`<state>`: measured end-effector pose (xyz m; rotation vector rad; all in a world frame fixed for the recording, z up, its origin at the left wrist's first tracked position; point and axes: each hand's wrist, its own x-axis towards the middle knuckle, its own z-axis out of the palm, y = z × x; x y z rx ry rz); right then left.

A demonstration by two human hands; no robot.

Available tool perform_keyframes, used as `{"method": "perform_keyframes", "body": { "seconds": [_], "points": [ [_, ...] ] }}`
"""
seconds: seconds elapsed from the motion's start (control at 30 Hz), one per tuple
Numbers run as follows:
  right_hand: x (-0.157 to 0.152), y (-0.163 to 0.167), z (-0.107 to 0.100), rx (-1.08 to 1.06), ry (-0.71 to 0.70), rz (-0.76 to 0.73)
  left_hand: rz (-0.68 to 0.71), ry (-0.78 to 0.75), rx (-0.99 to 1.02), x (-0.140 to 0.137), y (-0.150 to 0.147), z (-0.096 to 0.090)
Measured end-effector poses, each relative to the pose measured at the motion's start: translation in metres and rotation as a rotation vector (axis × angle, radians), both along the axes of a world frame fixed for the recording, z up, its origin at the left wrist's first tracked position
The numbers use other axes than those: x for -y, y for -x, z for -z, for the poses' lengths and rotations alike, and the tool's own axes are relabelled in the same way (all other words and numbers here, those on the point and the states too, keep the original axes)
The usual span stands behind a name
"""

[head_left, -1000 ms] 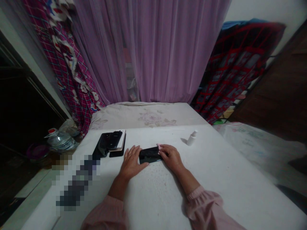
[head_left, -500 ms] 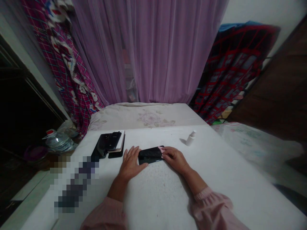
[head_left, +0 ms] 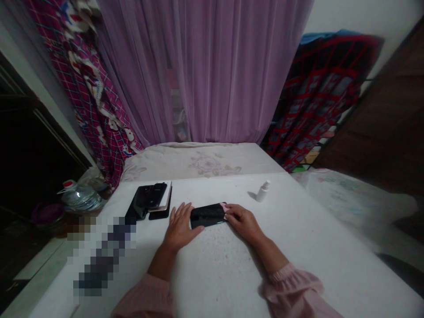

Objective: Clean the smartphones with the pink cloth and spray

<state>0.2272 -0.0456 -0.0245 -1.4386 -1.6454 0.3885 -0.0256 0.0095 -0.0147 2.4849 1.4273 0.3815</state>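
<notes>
A dark smartphone (head_left: pixel 208 215) lies flat on the white tabletop, its glossy black face up. Beside its left end rests my left hand (head_left: pixel 180 226), fingers spread on the table and thumb along the phone's near edge. My right hand (head_left: pixel 243 223) is closed in a pinch on a small pink cloth (head_left: pixel 224 206), which touches the phone's right end. Part of the cloth is hidden under the fingers.
Several phones (head_left: pixel 159 195) lie stacked and overlapping at the left. A small white spray bottle (head_left: pixel 263 191) stands at the back right. A blurred patch (head_left: pixel 106 256) covers something at the table's left side. A large water bottle (head_left: pixel 79 196) is beyond the left edge.
The pink cloth and my right fingertips have shifted very slightly at the phone's right end. My left hand and the phone look unmoved.
</notes>
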Motion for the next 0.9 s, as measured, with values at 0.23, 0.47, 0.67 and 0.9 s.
{"method": "perform_keyframes", "body": {
  "seconds": [0.23, 0.47, 0.67, 0.9],
  "points": [
    [-0.014, 0.003, -0.004, -0.023, 0.022, 0.009, 0.04, 0.008, -0.009, -0.002, 0.001, 0.001],
    [-0.022, 0.014, 0.001, -0.026, 0.034, 0.135, -0.014, 0.049, -0.04, 0.004, -0.004, -0.011],
    [0.017, 0.02, 0.001, 0.057, 0.04, 0.195, -0.028, 0.079, -0.058, 0.006, -0.005, -0.016],
    [0.013, 0.021, 0.003, 0.044, 0.003, 0.226, 0.002, 0.06, -0.047, 0.003, -0.003, -0.008]
  ]
}}
